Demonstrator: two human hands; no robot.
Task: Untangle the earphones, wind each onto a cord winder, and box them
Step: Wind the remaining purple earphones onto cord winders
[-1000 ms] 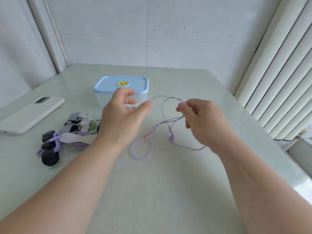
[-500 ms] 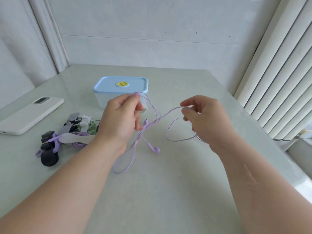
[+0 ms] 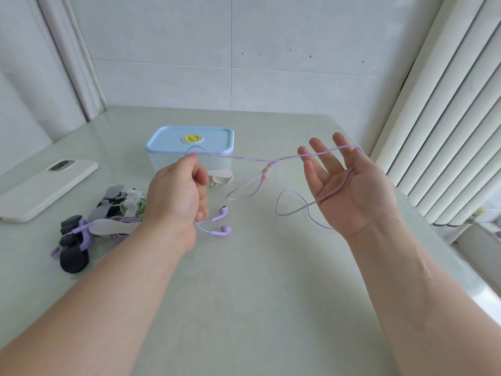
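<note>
Head view puts our left hand clenched on the purple earphone cord, thumb and forefinger pinching it at the top of the fist. Our right hand lies released, palm up and fingers spread, with the cord draped over the fingertips and running down across the palm.

Half a second ago both hands were close together, each pinching a bunch of loops. Now they are well apart, and the cord is drawn into an almost straight run between them, in the air in front of the blue-lidded box. The two earbuds dangle below our left hand, close to the table. One loop hangs under the inline remote, and another hangs just beside our right wrist.

We judge the knot mostly pulled out, so this pair looks nearly ready for winding once those two loops fall free. A pale cord winder lies against the box, just behind our left hand. Further left sits a pile of wound earphones, then a white phone. The box lid is on, so boxing is not yet begun.
</note>
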